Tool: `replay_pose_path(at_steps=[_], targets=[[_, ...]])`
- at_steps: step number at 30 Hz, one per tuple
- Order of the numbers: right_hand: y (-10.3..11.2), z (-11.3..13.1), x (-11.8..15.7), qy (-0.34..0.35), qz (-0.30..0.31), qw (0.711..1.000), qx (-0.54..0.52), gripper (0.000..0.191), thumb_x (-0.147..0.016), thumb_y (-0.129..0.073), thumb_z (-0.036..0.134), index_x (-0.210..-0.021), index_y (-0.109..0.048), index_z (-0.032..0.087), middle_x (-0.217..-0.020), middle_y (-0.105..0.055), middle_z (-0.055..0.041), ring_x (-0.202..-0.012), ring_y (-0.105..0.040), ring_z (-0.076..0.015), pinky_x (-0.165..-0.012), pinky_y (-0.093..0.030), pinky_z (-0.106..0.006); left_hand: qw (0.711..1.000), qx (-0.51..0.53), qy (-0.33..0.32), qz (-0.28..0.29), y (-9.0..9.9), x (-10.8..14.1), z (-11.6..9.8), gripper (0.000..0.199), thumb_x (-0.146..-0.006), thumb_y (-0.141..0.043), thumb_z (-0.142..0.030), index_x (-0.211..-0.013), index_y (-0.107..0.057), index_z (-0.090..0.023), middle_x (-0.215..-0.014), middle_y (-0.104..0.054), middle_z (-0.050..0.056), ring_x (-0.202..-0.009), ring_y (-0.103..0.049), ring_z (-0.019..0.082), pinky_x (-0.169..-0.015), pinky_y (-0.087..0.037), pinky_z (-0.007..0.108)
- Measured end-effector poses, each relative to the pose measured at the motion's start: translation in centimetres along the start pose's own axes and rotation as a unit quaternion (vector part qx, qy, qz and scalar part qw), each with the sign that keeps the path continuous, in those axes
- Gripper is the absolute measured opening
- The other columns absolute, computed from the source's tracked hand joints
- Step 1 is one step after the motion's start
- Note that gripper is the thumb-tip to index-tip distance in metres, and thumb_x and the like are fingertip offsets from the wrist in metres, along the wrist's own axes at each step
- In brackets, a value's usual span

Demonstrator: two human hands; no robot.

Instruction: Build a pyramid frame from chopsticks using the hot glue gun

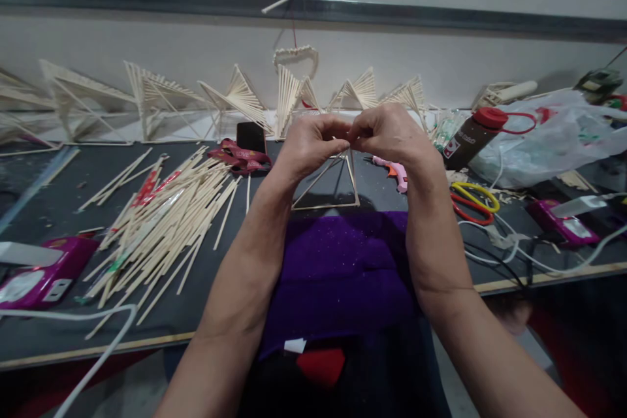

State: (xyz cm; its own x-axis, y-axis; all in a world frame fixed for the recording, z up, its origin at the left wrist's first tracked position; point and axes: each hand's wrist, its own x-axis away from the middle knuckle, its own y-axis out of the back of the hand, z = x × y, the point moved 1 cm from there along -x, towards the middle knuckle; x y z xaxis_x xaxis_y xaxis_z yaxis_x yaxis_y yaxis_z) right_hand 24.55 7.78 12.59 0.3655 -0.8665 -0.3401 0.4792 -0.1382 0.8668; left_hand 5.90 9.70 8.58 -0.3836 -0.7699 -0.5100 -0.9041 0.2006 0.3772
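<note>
A small frame of thin wooden sticks (353, 181) stands on the dark table in front of me, three-cornered in outline. My left hand (312, 138) is closed in a pinch at its top, thumb and fingertips together. Beside it, touching at the fingertips, my right hand (388, 132) pinches the same upper end. The exact spot between the fingertips is mostly hidden. Just right of the frame lies a pink glue gun (399, 176), partly behind my right wrist. A purple cloth (343, 268) covers the area between my forearms.
Loose wooden sticks (181, 228) spread to the left. Several finished stick structures (164, 95) line the wall. A phone (251, 137) and red lanyard (240, 155) lie behind. To the right are a brown bottle (473, 137), scissors (473, 199), a plastic bag (553, 137) and cables.
</note>
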Motion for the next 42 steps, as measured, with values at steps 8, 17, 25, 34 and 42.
replay_pose_path(at_steps=[8, 17, 25, 34, 42], targets=[[-0.1, -0.3, -0.1, 0.003, -0.004, 1.0, -0.006, 0.024, -0.079, -0.067, 0.018, -0.092, -0.087, 0.017, -0.073, -0.073, -0.0049, -0.073, -0.063, -0.0153, -0.07, -0.04, -0.031, 0.998, 0.063, 0.023, -0.017, -0.9, -0.3, 0.9, 0.026, -0.071, -0.074, -0.015, -0.094, -0.084, -0.017, -0.095, -0.084, 0.005, -0.088, -0.076, 0.019, -0.081, -0.06, 0.028], [0.1, -0.2, 0.0, -0.001, 0.001, 1.0, -0.002, 0.025, -0.079, -0.066, 0.02, -0.093, -0.087, 0.016, -0.075, -0.074, -0.0054, -0.076, -0.065, -0.0168, -0.071, -0.041, -0.031, 0.996, 0.062, 0.061, -0.035, -1.2, -0.3, 1.0, 0.023, -0.069, -0.072, -0.011, -0.089, -0.082, -0.018, -0.086, -0.081, 0.004, -0.079, -0.074, 0.017, -0.071, -0.058, 0.026], [0.0, -0.5, -0.1, -0.001, -0.006, 1.0, -0.017, 0.022, -0.08, -0.068, 0.02, -0.091, -0.087, 0.017, -0.076, -0.076, -0.0051, -0.077, -0.068, -0.0171, -0.074, -0.044, -0.031, 0.995, 0.039, 0.072, -0.059, -1.4, -0.5, 1.6, 0.021, -0.069, -0.076, -0.015, -0.09, -0.08, -0.018, -0.083, -0.079, 0.005, -0.074, -0.071, 0.017, -0.066, -0.056, 0.027], [-0.2, -1.1, -0.3, 0.008, -0.002, 0.999, -0.054, 0.022, -0.078, -0.07, 0.021, -0.09, -0.087, 0.015, -0.078, -0.077, -0.0067, -0.078, -0.068, -0.0176, -0.075, -0.045, -0.032, 0.993, 0.05, 0.102, -0.04, -0.9, -0.2, 0.7, 0.017, -0.07, -0.079, -0.017, -0.088, -0.077, -0.019, -0.07, -0.073, 0.001, -0.063, -0.065, 0.014, -0.056, -0.049, 0.025], [-0.3, -1.1, -0.2, -0.002, 0.005, 0.995, -0.096, 0.023, -0.075, -0.069, 0.02, -0.089, -0.086, 0.014, -0.071, -0.073, -0.0042, -0.073, -0.062, -0.0153, -0.07, -0.043, -0.03, 0.993, 0.026, 0.104, -0.039, -0.7, 0.0, 0.2, 0.006, -0.071, -0.078, -0.024, -0.074, -0.075, -0.021, -0.059, -0.067, 0.0, -0.053, -0.058, 0.012, -0.047, -0.041, 0.024]])
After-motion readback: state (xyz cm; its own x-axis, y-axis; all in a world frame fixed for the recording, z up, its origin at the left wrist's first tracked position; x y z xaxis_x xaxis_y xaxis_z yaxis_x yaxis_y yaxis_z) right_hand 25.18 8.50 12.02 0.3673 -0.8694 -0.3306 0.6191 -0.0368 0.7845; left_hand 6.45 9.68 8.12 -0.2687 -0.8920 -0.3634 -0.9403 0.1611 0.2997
